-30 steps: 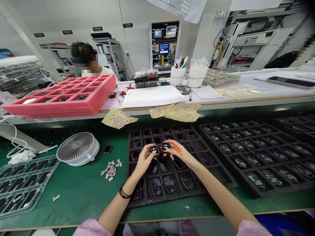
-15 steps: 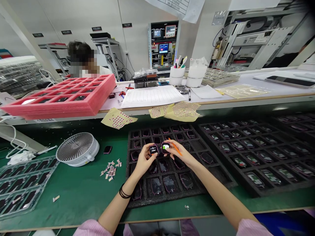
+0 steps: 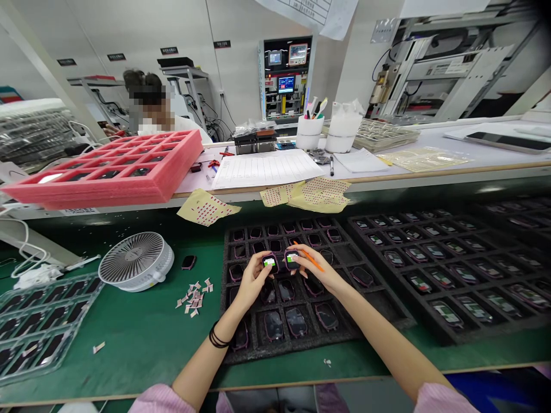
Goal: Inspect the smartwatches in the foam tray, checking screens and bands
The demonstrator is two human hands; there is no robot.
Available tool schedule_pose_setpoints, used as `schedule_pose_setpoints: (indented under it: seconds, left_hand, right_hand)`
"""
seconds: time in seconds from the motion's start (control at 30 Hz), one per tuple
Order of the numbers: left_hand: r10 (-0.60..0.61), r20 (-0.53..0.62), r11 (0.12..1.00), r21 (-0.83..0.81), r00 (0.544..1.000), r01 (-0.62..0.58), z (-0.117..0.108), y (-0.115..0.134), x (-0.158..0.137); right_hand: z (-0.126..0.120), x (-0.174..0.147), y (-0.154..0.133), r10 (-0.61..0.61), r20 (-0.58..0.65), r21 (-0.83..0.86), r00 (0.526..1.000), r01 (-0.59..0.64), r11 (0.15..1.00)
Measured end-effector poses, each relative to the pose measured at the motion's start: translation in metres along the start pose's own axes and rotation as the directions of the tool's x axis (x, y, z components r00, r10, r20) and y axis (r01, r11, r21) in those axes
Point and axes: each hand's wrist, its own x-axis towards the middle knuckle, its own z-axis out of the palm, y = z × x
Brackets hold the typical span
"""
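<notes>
My left hand [image 3: 255, 276] is closed around a purple-rimmed smartwatch body [image 3: 270, 262], its thumb on the lit screen. A second lit smartwatch body [image 3: 291, 259] is gripped in my right hand [image 3: 321, 269], which also has an orange pen-like stick [image 3: 309, 256] between its fingers. Both screens show green and white patches. The two watches are side by side above a black foam tray [image 3: 284, 344], whose pockets hold several dark-screened watch bodies [image 3: 297, 321].
Another foam tray [image 3: 424, 312] with lit watches lies to the right. On the left are a white fan [image 3: 136, 261], small tabs [image 3: 194, 298], a lone watch [image 3: 188, 262] and a clear plastic tray [image 3: 64, 355]. A pink foam tray [image 3: 167, 180] rests on the shelf; a person [image 3: 189, 127] sits beyond.
The left watch's screen has gone from dark with white text to green and white. The right watch has shifted slightly, and the person behind has moved a little to the right.
</notes>
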Motion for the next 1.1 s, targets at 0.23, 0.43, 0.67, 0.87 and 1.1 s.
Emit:
schedule_pose_setpoints:
  seconds: [0.23, 0.43, 0.67, 0.87, 1.1]
  left_hand:
    - [0.010, -0.033, 1.000, 0.026, 0.999, -0.009, -0.001, 0.002, -0.001]
    - [0.014, -0.050, 0.996, 0.090, 0.999, -0.010, -0.005, 0.002, -0.001]
    - [0.020, -0.004, 0.999, 0.033, 1.000, -0.020, -0.003, -0.003, 0.001]
    - [0.037, 0.021, 0.999, 0.038, 0.999, -0.038, -0.002, -0.010, 0.002]
    - [0.017, -0.021, 0.999, 0.040, 1.000, -0.016, -0.002, -0.006, 0.002]
  right_hand:
    - [0.000, 0.000, 0.002, 0.011, -0.024, -0.008, 1.000, -0.011, 1.000]
    - [-0.003, 0.002, 0.008, 0.003, -0.031, -0.045, 1.000, -0.005, 0.999]
    - [-0.003, 0.004, 0.012, 0.007, 0.054, -0.011, 0.999, -0.006, 1.000]
    - [-0.003, 0.004, 0.013, 0.011, 0.105, -0.004, 0.994, -0.011, 1.000]
    - [-0.004, 0.004, 0.013, 0.011, 0.074, -0.035, 0.997, -0.008, 0.999]
